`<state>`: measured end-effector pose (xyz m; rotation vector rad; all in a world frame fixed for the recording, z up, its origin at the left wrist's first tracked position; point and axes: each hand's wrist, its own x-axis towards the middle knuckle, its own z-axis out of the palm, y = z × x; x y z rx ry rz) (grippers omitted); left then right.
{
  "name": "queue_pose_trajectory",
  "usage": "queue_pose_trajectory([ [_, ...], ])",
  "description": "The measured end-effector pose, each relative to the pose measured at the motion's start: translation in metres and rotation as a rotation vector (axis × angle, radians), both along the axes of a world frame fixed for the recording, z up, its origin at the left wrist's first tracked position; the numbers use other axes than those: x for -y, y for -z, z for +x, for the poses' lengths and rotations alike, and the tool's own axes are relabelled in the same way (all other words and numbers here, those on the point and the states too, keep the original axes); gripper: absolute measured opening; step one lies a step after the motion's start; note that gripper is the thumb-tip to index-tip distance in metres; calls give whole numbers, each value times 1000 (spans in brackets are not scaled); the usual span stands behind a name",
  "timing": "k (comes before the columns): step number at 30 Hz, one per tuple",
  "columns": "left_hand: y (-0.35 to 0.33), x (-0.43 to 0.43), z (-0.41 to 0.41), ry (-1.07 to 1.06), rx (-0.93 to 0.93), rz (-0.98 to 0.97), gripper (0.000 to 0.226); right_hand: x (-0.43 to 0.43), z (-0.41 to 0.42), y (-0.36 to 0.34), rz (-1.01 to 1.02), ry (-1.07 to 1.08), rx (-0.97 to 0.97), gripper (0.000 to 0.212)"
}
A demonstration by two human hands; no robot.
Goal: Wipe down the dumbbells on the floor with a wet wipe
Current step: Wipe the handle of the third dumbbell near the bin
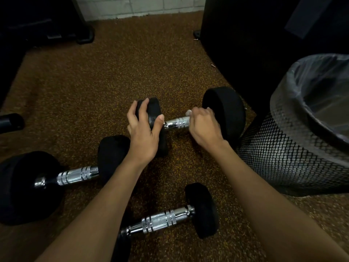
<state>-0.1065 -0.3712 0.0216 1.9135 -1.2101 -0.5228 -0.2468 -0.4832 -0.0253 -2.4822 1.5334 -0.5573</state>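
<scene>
Three black dumbbells with chrome handles lie on the speckled brown floor. The far dumbbell [224, 110] lies between my hands. My left hand [144, 129] grips its left head from above. My right hand [203, 125] is closed around the right part of its chrome handle, pressing a white wet wipe [188, 112] against it; only a small edge of the wipe shows above my fingers. A larger dumbbell [75, 174] lies at the left, partly under my left forearm. A smaller dumbbell [170, 218] lies near me between my forearms.
A mesh waste bin [283, 152] with a clear liner stands at the right, touching the far dumbbell's right head. Dark gym equipment [255, 44] rises behind it, and another black base [85, 35] stands at the back left. Small screws [213, 64] lie on the floor.
</scene>
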Motion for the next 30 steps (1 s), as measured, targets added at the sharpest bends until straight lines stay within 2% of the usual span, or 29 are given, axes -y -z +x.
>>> queue_pose_trajectory([
  [2,0,1,1,-1,8,7,58,0,21,-12,71,47,-75,29],
  [4,0,3,2,1,10,11,58,-6,39,-20,137,0,-96,30],
  [8,1,2,3,7,6,-4,58,-29,35,-10,86,-177,96,23],
  [10,1,1,2,13,4,-12,58,-33,13,3,45,-224,166,39],
  [12,1,0,2,15,1,-13,58,-32,-10,11,8,-117,170,52],
  [16,0,2,2,9,-8,-9,57,-31,-9,17,5,34,150,60],
  [23,-1,3,3,5,-6,-7,57,-64,-17,32,109,-93,228,67],
  [28,-1,2,3,9,-18,-5,57,-42,-13,24,95,68,225,64],
  [30,-2,2,3,7,-13,-2,57,-42,-3,22,100,68,239,62],
])
